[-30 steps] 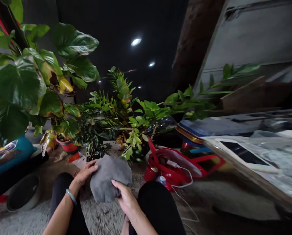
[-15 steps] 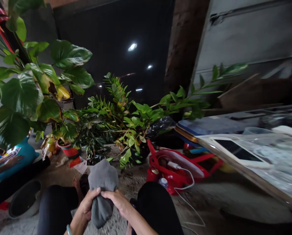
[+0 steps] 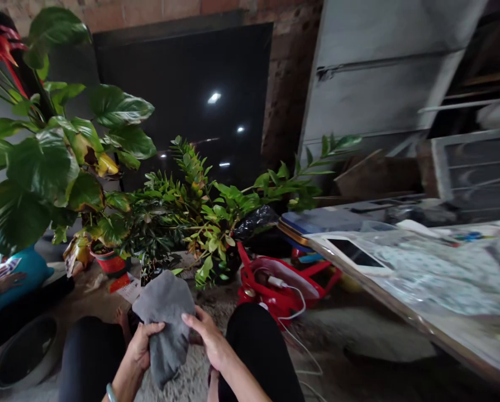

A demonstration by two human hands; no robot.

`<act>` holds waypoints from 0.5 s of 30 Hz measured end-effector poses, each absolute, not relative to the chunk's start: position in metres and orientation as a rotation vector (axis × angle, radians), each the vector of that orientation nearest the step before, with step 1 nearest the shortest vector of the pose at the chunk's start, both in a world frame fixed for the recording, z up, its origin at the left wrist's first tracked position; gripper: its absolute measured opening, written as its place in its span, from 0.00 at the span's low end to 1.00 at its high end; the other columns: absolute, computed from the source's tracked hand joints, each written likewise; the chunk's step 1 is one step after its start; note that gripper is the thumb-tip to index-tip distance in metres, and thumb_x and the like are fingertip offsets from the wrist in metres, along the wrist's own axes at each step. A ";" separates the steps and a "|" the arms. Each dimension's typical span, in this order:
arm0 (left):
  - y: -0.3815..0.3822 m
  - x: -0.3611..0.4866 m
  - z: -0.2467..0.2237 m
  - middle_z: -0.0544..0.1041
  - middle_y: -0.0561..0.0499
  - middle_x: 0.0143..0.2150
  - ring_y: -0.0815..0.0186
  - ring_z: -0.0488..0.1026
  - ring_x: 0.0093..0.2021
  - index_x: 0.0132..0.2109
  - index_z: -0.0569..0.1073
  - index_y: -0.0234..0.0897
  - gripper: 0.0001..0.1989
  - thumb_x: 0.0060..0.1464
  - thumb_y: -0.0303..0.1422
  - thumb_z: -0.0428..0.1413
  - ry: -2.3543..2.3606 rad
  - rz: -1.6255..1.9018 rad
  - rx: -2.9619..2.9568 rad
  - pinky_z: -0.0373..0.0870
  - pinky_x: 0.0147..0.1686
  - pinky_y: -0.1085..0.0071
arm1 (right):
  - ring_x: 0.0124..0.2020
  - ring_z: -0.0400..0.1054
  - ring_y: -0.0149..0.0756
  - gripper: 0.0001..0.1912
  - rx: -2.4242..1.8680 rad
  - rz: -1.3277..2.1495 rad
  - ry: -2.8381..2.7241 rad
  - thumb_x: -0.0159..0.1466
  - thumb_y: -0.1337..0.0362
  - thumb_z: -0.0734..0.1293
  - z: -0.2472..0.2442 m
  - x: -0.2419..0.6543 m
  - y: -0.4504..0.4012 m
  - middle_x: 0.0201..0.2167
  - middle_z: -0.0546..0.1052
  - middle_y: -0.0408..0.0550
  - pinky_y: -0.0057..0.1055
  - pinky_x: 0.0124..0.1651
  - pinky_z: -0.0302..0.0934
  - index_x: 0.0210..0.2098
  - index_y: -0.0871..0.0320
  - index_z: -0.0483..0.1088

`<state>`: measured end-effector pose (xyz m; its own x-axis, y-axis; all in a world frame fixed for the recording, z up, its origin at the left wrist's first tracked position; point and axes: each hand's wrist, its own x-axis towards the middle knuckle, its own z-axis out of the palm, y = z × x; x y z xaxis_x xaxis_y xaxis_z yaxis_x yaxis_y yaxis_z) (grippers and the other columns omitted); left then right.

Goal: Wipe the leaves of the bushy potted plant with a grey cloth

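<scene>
A grey cloth piece (image 3: 168,329) is held up between my knees, wide at its top and gathered into folds lower down. My left hand (image 3: 141,345) grips its left edge, thumb lying on the front and fingers behind the fabric. On the opposite edge, my right hand (image 3: 208,335) pinches the cloth between thumb and fingers. Both hands are closed on it, with a gap between the two thumbs.
To the right stands a table (image 3: 384,290) bearing a white tablet (image 3: 354,252) and plastic-wrapped fabric. A red bag (image 3: 270,279) with a white cable sits beside it. Potted plants (image 3: 216,212) are ahead. Left are a basin (image 3: 27,349) and another person's arm.
My hands have moved apart, spreading the cloth wider and flatter. The view has turned to the right, so more of the table shows.
</scene>
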<state>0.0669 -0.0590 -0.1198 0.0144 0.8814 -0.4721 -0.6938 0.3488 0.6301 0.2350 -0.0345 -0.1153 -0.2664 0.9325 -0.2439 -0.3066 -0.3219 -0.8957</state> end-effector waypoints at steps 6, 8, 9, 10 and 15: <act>-0.071 0.079 -0.108 0.82 0.42 0.29 0.43 0.79 0.41 0.35 0.76 0.33 0.18 0.30 0.20 0.67 0.893 1.134 0.327 0.73 0.44 0.53 | 0.39 0.75 0.49 0.22 -0.979 1.735 -0.626 0.42 0.54 0.76 -0.101 0.228 -0.039 0.31 0.82 0.51 0.40 0.46 0.65 0.33 0.59 0.75; -0.073 0.077 -0.105 0.82 0.40 0.31 0.42 0.78 0.44 0.37 0.77 0.32 0.19 0.32 0.23 0.68 0.851 1.114 0.306 0.72 0.47 0.51 | 0.39 0.75 0.49 0.21 -0.993 1.712 -0.642 0.43 0.54 0.76 -0.095 0.222 -0.039 0.31 0.82 0.51 0.39 0.46 0.65 0.34 0.59 0.76; -0.074 0.075 -0.104 0.83 0.40 0.33 0.42 0.78 0.46 0.39 0.77 0.31 0.19 0.34 0.25 0.68 0.836 1.109 0.287 0.71 0.49 0.51 | 0.39 0.75 0.48 0.22 -0.998 1.715 -0.686 0.44 0.53 0.75 -0.092 0.220 -0.038 0.31 0.82 0.51 0.39 0.46 0.65 0.34 0.59 0.76; -0.074 0.072 -0.104 0.83 0.39 0.35 0.43 0.77 0.47 0.41 0.77 0.31 0.21 0.35 0.26 0.68 0.830 1.103 0.262 0.71 0.50 0.51 | 0.39 0.75 0.48 0.22 -1.000 1.731 -0.751 0.45 0.52 0.75 -0.089 0.218 -0.036 0.32 0.82 0.51 0.39 0.46 0.65 0.35 0.60 0.76; -0.072 0.059 -0.106 0.83 0.38 0.39 0.46 0.78 0.48 0.52 0.73 0.26 0.26 0.45 0.30 0.65 0.885 1.117 0.076 0.71 0.53 0.55 | 0.37 0.74 0.44 0.19 -1.174 1.597 -1.356 0.52 0.49 0.71 -0.075 0.226 0.005 0.31 0.81 0.48 0.35 0.41 0.63 0.31 0.59 0.76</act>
<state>0.0593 -0.0723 -0.1061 0.1459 0.8028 -0.5781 -0.7465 0.4728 0.4681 0.2260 0.0051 -0.0751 -0.3225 0.9284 -0.1844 0.0315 -0.1842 -0.9824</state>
